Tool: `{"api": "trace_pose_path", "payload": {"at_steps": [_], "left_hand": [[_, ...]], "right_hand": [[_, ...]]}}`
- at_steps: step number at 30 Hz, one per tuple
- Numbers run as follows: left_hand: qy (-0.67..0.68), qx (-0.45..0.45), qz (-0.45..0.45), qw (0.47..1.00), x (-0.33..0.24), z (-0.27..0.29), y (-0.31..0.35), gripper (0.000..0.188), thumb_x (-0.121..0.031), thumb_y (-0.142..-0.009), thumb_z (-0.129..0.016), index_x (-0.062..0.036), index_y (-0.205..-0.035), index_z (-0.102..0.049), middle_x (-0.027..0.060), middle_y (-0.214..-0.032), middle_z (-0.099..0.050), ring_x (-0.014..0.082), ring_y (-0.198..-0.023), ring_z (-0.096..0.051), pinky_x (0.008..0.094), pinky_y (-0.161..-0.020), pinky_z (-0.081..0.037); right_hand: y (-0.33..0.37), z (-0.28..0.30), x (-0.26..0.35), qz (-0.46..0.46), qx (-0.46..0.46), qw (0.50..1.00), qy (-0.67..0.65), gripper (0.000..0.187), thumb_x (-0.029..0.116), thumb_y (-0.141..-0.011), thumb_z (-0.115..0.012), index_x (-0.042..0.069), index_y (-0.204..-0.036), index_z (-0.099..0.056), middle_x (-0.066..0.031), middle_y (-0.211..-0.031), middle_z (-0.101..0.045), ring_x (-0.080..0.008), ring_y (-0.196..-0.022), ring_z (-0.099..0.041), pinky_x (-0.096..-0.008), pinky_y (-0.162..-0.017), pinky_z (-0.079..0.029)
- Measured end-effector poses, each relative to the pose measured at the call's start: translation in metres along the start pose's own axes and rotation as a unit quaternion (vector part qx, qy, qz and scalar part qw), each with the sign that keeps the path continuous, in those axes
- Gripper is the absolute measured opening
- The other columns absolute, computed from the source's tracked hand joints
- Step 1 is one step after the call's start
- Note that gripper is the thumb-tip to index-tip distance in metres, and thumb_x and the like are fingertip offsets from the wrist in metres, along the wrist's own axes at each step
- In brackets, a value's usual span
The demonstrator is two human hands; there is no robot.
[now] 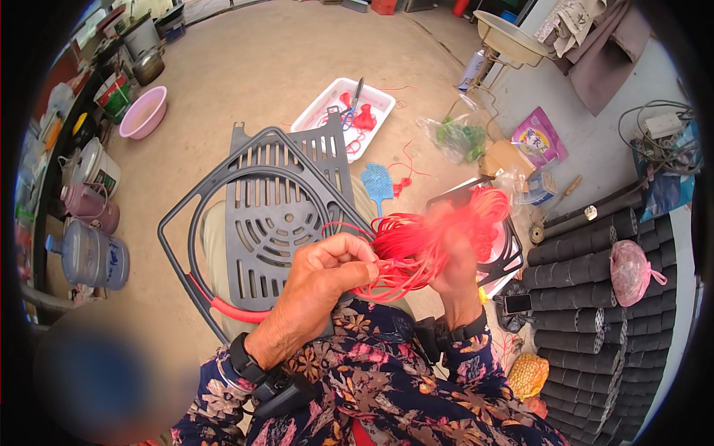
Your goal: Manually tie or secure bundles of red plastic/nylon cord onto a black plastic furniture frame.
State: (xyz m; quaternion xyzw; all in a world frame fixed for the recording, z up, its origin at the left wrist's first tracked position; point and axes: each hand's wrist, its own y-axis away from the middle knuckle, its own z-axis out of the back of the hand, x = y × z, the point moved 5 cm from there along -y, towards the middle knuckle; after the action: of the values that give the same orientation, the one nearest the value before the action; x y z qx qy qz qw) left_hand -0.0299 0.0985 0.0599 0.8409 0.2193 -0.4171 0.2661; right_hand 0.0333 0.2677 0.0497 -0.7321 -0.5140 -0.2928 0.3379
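Observation:
A large loose bundle of red cord (405, 234) hangs between my hands above my lap. My left hand (316, 279) pinches some strands at the bundle's near left side, thumb against forefinger. My right hand (455, 264), smeared by motion, is wrapped round the bundle on the right; cord partly hides its fingers. Under and left of my left hand, a black frame (271, 135) with a round inner ring leans on my lap. Red wrapping (236, 311) covers a stretch of its lower left bar. Behind it stands a black slotted panel (253, 223).
Ahead, a white tray (383, 111) holds scissors (357, 95) and red cord. A blue swatter (377, 181) lies beyond my hands. Black ridged stacks (569, 297) line the right wall. At left are a pink basin (143, 113) and a water bottle (95, 255). A blurred round patch covers the lower left.

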Motion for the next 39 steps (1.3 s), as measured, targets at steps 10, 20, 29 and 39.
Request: {"api": "trace_pose_path", "payload": {"at_steps": [10,20,29,39], "left_hand": [[0.011,0.031,0.033,0.999,0.008,0.002,0.001,0.023,0.01,-0.078,-0.055,0.0043,-0.099,-0.064,0.0062,-0.096,-0.065,0.0098,-0.083,-0.061,0.0224,-0.076,-0.048],[-0.043,0.026,0.04,0.998,0.014,0.002,0.003,0.027,0.01,-0.079,-0.05,0.0053,-0.101,-0.065,0.0069,-0.095,-0.066,0.011,-0.084,-0.062,0.0231,-0.078,-0.049],[-0.163,0.029,-0.027,0.986,0.017,-0.005,0.0,0.014,-0.006,-0.082,-0.072,0.0016,-0.093,-0.068,-0.0011,-0.086,-0.059,0.0065,-0.078,-0.053,0.0228,-0.07,-0.045],[-0.25,0.012,-0.112,0.962,-0.008,-0.003,-0.001,0.01,-0.008,-0.086,-0.068,0.0009,-0.091,-0.067,0.0011,-0.088,-0.062,0.0077,-0.079,-0.057,0.0227,-0.074,-0.045]], "right_hand": [[0.003,0.004,-0.004,-0.012,-0.015,1.0,0.014,0.037,0.03,-0.085,-0.064,0.001,-0.105,-0.051,-0.009,-0.071,-0.058,-0.0106,-0.047,-0.049,-0.022,-0.044,-0.038],[0.005,0.004,-0.01,-0.01,-0.017,1.0,0.015,0.036,0.029,-0.085,-0.064,0.002,-0.106,-0.051,-0.0091,-0.069,-0.058,-0.0109,-0.046,-0.048,-0.0222,-0.044,-0.038],[0.004,-0.003,-0.01,0.006,-0.033,0.999,0.023,0.035,0.027,-0.085,-0.063,0.001,-0.105,-0.052,-0.0092,-0.074,-0.06,-0.0102,-0.051,-0.05,-0.0221,-0.046,-0.039],[0.009,0.0,-0.013,-0.045,-0.041,0.992,0.106,0.023,0.014,-0.085,-0.062,0.0,-0.103,-0.057,-0.0032,-0.082,-0.06,-0.0062,-0.059,-0.054,-0.02,-0.055,-0.044]]}}
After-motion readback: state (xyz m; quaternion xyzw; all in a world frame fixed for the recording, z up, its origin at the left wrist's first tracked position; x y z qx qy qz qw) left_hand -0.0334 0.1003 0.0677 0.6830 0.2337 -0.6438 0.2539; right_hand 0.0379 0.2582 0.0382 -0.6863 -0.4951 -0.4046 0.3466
